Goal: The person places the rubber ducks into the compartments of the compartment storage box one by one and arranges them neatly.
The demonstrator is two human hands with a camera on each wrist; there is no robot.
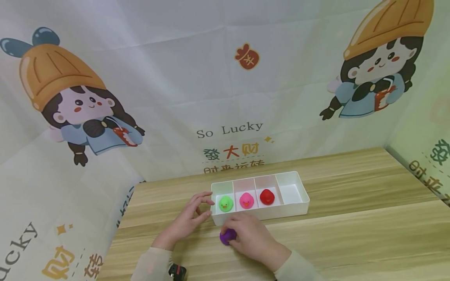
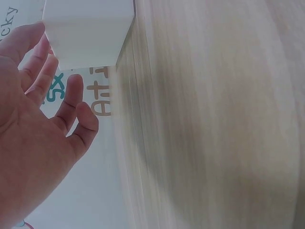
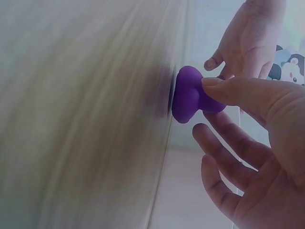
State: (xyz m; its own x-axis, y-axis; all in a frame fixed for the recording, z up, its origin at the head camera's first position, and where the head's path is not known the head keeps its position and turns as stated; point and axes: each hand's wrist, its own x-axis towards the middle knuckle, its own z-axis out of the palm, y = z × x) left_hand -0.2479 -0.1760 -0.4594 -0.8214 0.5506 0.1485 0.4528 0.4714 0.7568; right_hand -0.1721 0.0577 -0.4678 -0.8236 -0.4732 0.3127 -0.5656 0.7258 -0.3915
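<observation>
In the head view a white divided box [image 1: 260, 212] stands on the wooden table. From the left, its compartments hold a green rubber duck [image 1: 225, 203], a pink rubber duck [image 1: 247, 200] and a red rubber duck [image 1: 267, 197]; the rightmost one has nothing in it. In front of the box, my right hand [image 1: 251, 238] pinches a purple rubber duck [image 3: 188, 95] between thumb and fingers, at or just above the tabletop. My left hand [image 1: 186, 218] is at the box's left end, fingers extended, fingertips touching or very near its wall [image 2: 88, 38].
The wooden table [image 1: 351, 230] extends to both sides of the box. Behind it hangs a white printed cloth [image 1: 175, 78] with cartoon figures and lettering. A small black device [image 1: 177, 272] is by the left sleeve.
</observation>
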